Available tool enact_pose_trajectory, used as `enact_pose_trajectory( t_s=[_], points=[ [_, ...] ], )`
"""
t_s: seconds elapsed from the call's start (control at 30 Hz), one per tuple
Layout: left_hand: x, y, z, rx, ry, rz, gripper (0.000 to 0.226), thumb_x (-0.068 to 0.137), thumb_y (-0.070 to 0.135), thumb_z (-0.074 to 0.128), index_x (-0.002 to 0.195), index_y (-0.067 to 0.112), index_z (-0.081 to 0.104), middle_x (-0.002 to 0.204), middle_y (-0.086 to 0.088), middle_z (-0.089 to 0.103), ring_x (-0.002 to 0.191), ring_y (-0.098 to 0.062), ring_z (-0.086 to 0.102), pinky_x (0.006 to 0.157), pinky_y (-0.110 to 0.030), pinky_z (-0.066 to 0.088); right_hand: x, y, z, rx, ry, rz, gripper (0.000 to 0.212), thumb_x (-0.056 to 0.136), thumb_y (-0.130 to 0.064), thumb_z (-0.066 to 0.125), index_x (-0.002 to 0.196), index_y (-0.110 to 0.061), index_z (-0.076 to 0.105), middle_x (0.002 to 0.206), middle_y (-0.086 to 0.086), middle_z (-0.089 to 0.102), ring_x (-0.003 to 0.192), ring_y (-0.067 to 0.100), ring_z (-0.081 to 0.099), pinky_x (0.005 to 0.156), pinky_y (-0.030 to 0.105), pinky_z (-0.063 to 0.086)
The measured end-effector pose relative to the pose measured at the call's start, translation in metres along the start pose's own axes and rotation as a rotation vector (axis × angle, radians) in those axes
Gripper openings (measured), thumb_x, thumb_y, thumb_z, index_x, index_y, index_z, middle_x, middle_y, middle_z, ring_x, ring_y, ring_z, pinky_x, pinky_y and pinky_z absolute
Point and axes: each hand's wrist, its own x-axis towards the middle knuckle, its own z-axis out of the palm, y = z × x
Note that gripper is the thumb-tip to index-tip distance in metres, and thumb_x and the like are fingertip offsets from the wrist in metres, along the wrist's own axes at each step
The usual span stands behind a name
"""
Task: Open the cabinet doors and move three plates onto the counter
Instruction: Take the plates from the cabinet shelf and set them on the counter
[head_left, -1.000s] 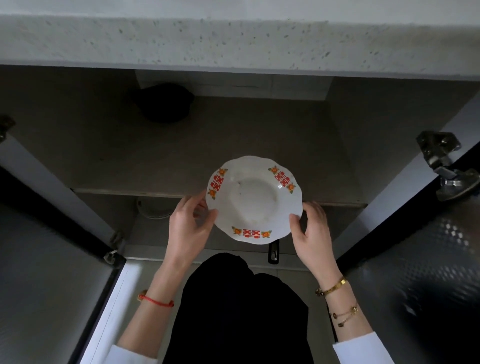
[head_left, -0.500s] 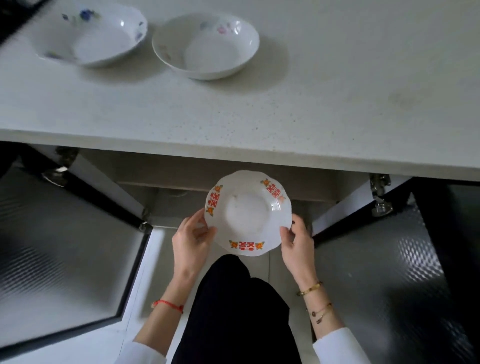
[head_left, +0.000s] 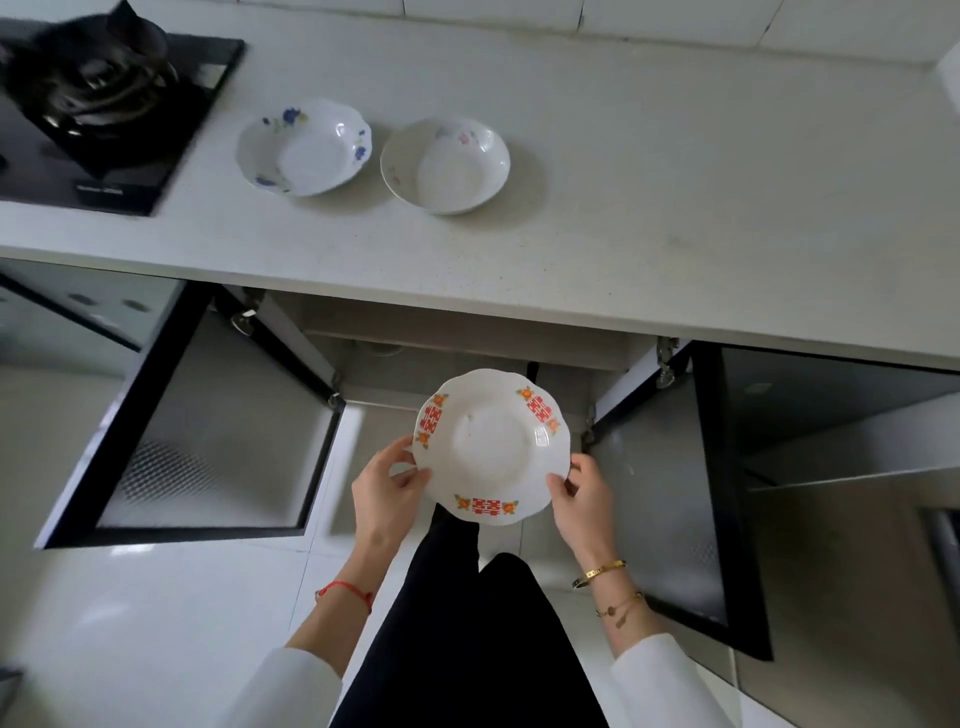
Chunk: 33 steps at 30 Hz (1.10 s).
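A white plate with red and orange marks is held level in front of the open cabinet, below the counter's front edge. My left hand grips its left rim and my right hand grips its right rim. Two other plates rest side by side on the white counter: one with blue flowers and one with faint pink flowers. Both cabinet doors stand wide open, the left door and the right door. Little of the cabinet's inside shows.
A black gas hob with a dark pan on it fills the counter's far left. White wall tiles run along the back. The floor below is pale tile, and my dark trousers show between the doors.
I have risen from crouching at the cabinet shelf, bringing the red-marked plate out and up with both hands. The counter top with its two plates and the hob has come into view.
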Motion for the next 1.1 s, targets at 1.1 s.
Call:
enact_pose_trajectory(
  t_s=[1.1],
  points=[
    [0.04,0.211,-0.018,-0.035,-0.055,0.205,0.044,0.082,0.011,0.075,0.124,0.017,0.064,0.083,0.018,0.064,0.074,0.009,0.061,0.06,-0.004,0.046,0.042,-0.146,-0.114,0.147,0.214,-0.128,0.024,0.089,-0.01,0.061,0.112,-0.008,0.055,0.091,-0.008,0.061,0.079,0.0,0.059,0.056,0.009,0.047]
  ],
)
